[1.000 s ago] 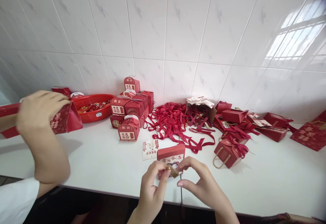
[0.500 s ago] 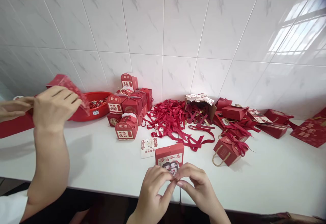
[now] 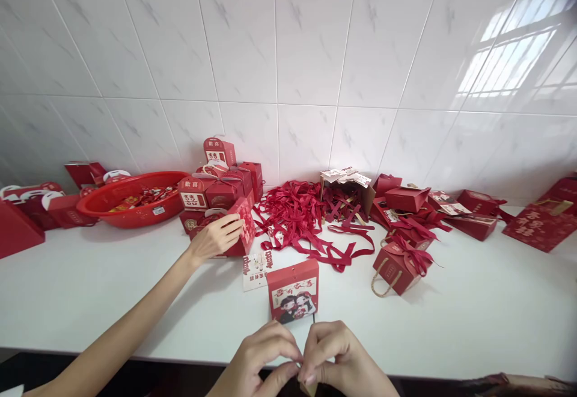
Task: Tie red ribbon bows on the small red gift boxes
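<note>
- Left hand [image 3: 265, 358] and right hand [image 3: 345, 358]: thumbs and fingertips pinched together on a small gold piece [image 3: 309, 389], mostly covered by the fingers.
- Straight beyond the fingertips: an upright red box [image 3: 294, 292] with a cartoon couple on its front.
- Past that box, left of the fingers: a printed card [image 3: 253, 275] lying flat.
- Farther left: another person's hand [image 3: 215, 239] gripping a red patterned packet [image 3: 247, 224] before stacked red boxes [image 3: 225, 195].
- Far ahead of the fingers: a heap of red ribbons [image 3: 295, 210].
- Ahead, right of the fingers: a rope-handled red box [image 3: 399, 269] with a bow.
</note>
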Demonstrator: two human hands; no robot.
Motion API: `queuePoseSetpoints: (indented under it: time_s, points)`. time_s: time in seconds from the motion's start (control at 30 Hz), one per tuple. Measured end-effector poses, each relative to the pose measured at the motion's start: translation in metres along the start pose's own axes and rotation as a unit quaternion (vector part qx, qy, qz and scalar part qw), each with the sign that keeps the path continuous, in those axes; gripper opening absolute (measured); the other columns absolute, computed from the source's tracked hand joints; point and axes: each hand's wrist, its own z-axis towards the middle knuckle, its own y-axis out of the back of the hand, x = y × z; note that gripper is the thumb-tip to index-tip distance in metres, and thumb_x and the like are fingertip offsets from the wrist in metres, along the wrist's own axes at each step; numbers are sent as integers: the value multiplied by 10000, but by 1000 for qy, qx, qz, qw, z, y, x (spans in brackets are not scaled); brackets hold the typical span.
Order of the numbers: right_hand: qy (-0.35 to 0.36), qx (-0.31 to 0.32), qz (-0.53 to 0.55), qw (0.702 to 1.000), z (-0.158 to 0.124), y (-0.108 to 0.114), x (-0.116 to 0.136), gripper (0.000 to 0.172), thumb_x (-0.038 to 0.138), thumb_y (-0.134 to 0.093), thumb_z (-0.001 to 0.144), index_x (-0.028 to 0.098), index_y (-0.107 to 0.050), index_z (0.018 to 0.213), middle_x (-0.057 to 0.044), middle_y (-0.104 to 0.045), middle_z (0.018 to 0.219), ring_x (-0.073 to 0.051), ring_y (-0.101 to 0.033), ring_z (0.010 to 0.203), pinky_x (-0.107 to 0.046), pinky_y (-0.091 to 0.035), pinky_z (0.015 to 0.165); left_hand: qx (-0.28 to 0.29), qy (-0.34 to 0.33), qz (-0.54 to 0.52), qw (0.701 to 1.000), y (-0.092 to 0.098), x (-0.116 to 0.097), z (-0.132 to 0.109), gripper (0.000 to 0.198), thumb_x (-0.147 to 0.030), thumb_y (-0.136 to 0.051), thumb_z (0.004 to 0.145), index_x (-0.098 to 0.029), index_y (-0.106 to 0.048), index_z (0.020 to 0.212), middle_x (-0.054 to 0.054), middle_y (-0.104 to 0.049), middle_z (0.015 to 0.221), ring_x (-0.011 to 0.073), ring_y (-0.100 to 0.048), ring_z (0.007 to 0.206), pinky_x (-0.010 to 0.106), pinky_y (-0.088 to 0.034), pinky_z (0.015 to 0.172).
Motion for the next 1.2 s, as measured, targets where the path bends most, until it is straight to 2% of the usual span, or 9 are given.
queuePoseSetpoints:
  time_s: [0.1,0.3,0.47,0.63,0.7,0.77,0.93,1.07,1.2]
  points:
    - [-4,6,9,1000,-2,1,-3,52,308,-747,729,305,-781,769,2,-594,639,-89,-542,557,-218,-423,558,-13,3,-13,1000,-7,-4,0,185,-225,-516,890,-239,-670,789,62,-649,792,178,-634,744,271,-516,690]
    - [-33,16,62,997,-8,3,-6,68,261,-742,739,310,-780,767,9,-555,671,-75,-564,548,-206,-434,541,-241,-2,-32,970,-28,1,1,201,-414,-589,842,-235,-681,841,49,-672,785,195,-628,717,310,-530,609]
    - [-3,-27,37,999,-9,2,-20,73,251,-725,756,293,-780,779,6,-548,667,-84,-578,551,-216,-456,552,-320,10,-24,947,-30,7,8,232,-405,-471,902,-276,-663,918,27,-659,845,187,-645,788,313,-533,663]
    - [32,-71,23,997,-11,3,-26,84,227,-736,742,293,-775,777,-4,-578,657,-107,-588,586,-236,-473,579,-286,17,6,958,-24,15,9,145,-320,-576,819,-265,-678,732,15,-621,663,190,-626,662,288,-517,612]
    - [67,-95,26,993,-11,8,-26,104,230,-754,724,308,-772,789,-2,-581,644,-114,-584,601,-241,-467,586,-332,40,49,941,-14,24,12,85,-310,-612,798,-242,-658,818,19,-605,688,185,-599,665,294,-509,637]
    - [95,-128,33,987,-10,14,-27,108,256,-762,717,323,-767,801,1,-571,641,-119,-569,611,-247,-458,587,-390,74,92,913,-3,37,19,254,-344,-638,782,-229,-605,1006,33,-606,807,203,-601,782,323,-506,735]
    - [93,-203,9,975,5,33,-33,42,352,-767,701,339,-763,741,-36,-606,903,-163,-585,799,-287,-479,668,-277,121,5,953,8,56,46,636,-386,-676,759,-239,-389,1308,89,-615,1092,246,-594,1049,379,-485,893]
    - [81,-228,-62,968,29,41,-32,85,406,-762,691,324,-765,710,-52,-532,1277,-277,-475,1197,-445,-400,966,-259,109,-55,958,4,59,57,444,-364,-608,822,-232,-499,1232,83,-637,1118,221,-631,1000,324,-509,846]
    - [79,-184,-60,978,54,39,-33,122,401,-756,698,309,-771,776,-63,-515,1315,-268,-481,1207,-442,-409,988,-241,91,-37,965,3,62,59,191,-338,-603,821,-188,-664,923,57,-693,933,210,-648,881,298,-505,790]
